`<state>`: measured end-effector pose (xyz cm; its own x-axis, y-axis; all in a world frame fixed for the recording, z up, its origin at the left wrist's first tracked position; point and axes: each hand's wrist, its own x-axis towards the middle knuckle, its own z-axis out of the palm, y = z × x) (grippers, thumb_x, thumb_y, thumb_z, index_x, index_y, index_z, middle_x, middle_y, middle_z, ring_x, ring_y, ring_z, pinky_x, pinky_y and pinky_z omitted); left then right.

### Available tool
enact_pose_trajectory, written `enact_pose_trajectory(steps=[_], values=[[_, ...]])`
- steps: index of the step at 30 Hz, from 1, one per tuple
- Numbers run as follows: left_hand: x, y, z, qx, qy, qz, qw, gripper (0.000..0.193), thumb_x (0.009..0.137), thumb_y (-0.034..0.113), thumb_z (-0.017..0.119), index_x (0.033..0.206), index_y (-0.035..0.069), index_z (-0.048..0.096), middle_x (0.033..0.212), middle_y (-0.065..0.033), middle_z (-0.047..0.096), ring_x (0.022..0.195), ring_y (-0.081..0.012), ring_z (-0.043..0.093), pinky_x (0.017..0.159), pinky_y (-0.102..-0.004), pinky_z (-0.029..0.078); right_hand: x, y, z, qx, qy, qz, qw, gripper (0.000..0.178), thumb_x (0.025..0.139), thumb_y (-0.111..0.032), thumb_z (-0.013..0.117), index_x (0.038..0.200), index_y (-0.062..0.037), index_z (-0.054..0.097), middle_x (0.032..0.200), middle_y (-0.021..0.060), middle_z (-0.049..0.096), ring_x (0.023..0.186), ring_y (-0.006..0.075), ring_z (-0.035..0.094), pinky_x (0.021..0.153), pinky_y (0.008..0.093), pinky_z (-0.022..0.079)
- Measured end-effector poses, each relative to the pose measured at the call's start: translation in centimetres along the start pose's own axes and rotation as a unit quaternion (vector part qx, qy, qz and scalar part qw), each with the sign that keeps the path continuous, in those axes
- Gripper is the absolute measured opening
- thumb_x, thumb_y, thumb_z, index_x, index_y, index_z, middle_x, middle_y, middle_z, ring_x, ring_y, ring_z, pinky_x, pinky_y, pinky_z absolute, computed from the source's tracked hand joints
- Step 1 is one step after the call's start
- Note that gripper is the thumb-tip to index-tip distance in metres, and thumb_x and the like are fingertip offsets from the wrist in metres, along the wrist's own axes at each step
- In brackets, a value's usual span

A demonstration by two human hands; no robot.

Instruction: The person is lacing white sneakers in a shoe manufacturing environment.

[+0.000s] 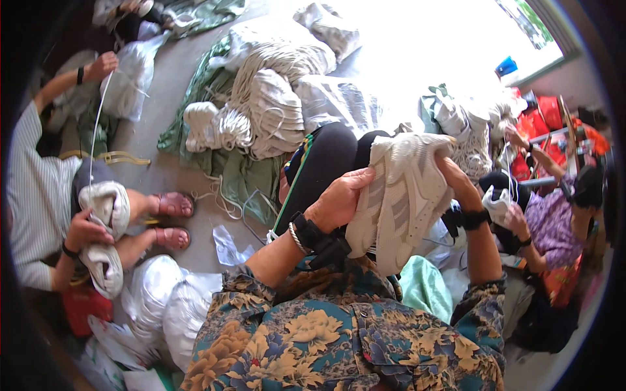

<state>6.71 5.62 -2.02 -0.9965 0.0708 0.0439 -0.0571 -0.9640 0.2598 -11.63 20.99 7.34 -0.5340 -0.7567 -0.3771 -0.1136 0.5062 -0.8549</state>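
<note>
A pair of off-white shoe uppers with mesh and grey panels hangs in front of me above my lap, held lengthwise and overlapping. My left hand grips their left edge, with the thumb lying on top. On the right side my right hand is closed around the far end of the uppers, and most of its fingers are hidden behind them. Both wrists carry black straps, and a pale bracelet circles the left one.
Heaps of laced uppers lie on green sheeting ahead. At left, a person pulls a white cord from an upper; at right, a person in purple works likewise. White plastic bags sit at lower left, a mint-green cloth beside my lap.
</note>
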Motion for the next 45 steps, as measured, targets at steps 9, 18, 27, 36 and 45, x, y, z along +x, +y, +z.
enact_pose_trajectory(steps=[9,18,27,36,45], values=[[1.6,-1.8,-0.4,0.004,0.013,-0.047,0.999,0.039,0.095,0.025,0.038,0.123,-0.001,0.043,0.119,-0.0125,0.053,0.106,-0.0224,0.053,0.094,-0.0364,0.040,-2.7,1.1,0.8,-0.113,-0.041,-0.021,0.993,0.041,0.088,-0.015,0.052,0.125,0.0001,0.044,0.121,0.0089,0.051,0.109,0.0141,0.049,0.092,0.0275,0.040],[0.8,0.1,1.0,0.156,0.000,-0.095,0.983,0.047,0.092,0.034,0.047,0.124,0.000,0.042,0.117,-0.0081,0.053,0.106,-0.0175,0.052,0.094,-0.0341,0.040,-0.5,-0.4,-4.1,0.196,-0.064,-0.089,0.974,0.037,0.091,-0.022,0.048,0.122,-0.0023,0.046,0.114,0.0073,0.054,0.098,0.0119,0.054,0.086,0.0274,0.046],[1.7,-2.9,-3.0,0.168,0.214,-0.069,0.960,0.021,0.087,0.012,0.055,0.103,0.001,0.049,0.101,-0.0094,0.059,0.087,-0.0210,0.062,0.078,-0.0379,0.052,7.9,7.4,-7.1,0.423,-0.058,-0.077,0.901,0.039,0.084,-0.014,0.049,0.119,0.0029,0.046,0.111,0.0087,0.054,0.098,0.0120,0.054,0.088,0.0254,0.044],[1.6,-1.6,-4.0,0.094,0.237,-0.034,0.966,0.016,0.085,0.006,0.055,0.099,0.001,0.049,0.094,-0.0093,0.060,0.084,-0.0184,0.061,0.073,-0.0348,0.053,6.0,8.2,-10.7,0.235,0.045,0.051,0.970,0.027,0.083,-0.027,0.055,0.103,-0.0081,0.058,0.092,0.0046,0.063,0.079,0.0160,0.062,0.065,0.0358,0.053],[-0.8,-0.5,1.1,0.340,0.253,0.024,0.906,0.055,0.083,0.009,0.058,0.129,-0.002,0.029,0.121,-0.0209,0.046,0.089,-0.0220,0.060,0.075,-0.0332,0.051,5.9,5.3,-8.0,0.164,-0.032,0.040,0.985,0.034,0.086,-0.028,0.051,0.111,-0.0053,0.053,0.099,0.0066,0.061,0.083,0.0156,0.062,0.070,0.0328,0.053]])
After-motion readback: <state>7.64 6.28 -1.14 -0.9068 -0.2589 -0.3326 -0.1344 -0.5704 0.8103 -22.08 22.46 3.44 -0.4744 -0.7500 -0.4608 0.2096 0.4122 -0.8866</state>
